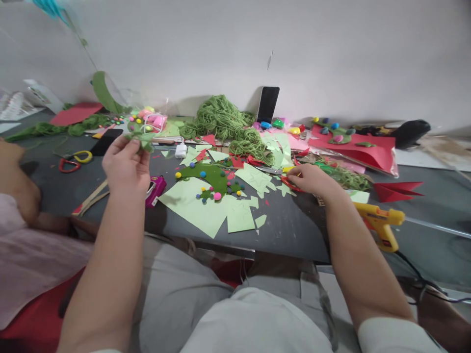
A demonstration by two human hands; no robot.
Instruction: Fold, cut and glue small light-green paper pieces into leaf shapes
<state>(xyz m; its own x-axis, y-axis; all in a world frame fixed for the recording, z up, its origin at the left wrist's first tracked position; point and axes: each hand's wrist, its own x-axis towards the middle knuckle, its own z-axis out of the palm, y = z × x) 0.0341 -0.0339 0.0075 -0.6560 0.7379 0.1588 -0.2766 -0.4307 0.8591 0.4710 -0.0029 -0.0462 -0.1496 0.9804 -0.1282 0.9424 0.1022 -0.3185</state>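
Observation:
My left hand [127, 159] is raised over the left part of the dark table, its fingers pinching a small light-green cut piece [146, 140]; whether it is paper or felt I cannot tell. On the right, my right hand [312, 180] is closed at the handles of a pair of scissors [290, 184], whose blades lie toward the pile of scraps. Between my hands is a green felt crescent [213, 175] with coloured pom-poms on it. Around it are light-green paper sheets [195, 203] and a cut paper star [285, 190].
A yellow glue gun [384, 220] lies right of my right forearm. Green yarn [222, 117] is heaped behind the scraps, with a phone [268, 104] against the wall. Other scissors [75, 161] and a purple tape measure [156, 191] are leftward. Another person's arm [16, 181] is at far left.

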